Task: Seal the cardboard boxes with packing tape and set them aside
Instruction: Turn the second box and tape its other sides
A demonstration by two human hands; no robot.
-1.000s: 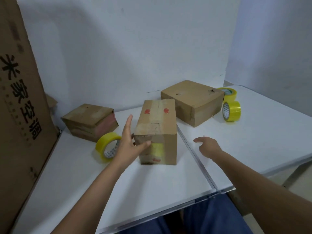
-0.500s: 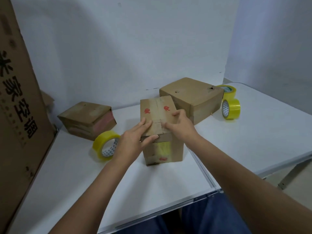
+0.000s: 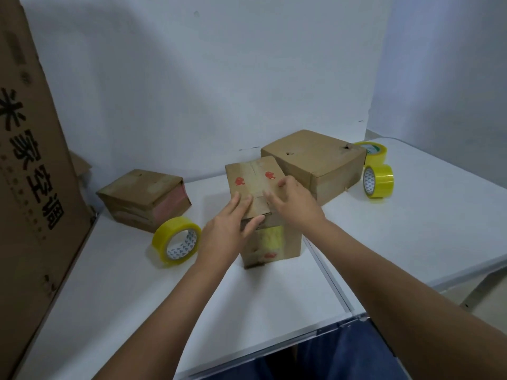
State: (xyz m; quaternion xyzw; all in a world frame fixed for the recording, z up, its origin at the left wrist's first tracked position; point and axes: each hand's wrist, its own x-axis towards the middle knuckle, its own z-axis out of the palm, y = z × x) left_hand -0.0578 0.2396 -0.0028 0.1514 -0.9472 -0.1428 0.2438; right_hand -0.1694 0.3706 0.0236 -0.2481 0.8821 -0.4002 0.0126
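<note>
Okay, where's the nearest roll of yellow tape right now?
The nearest tape roll stands on edge on the white table, just left of the left hand, in front of the low box.

There was a single view, taken from a camera worn on the person's head. It looked forward and down across the white table (image 3: 411,242) toward the pale wall (image 3: 219,78) behind it. It sat close, with both forearms reaching in from the bottom edge and the person's lap showing below the table's near edge.
</note>
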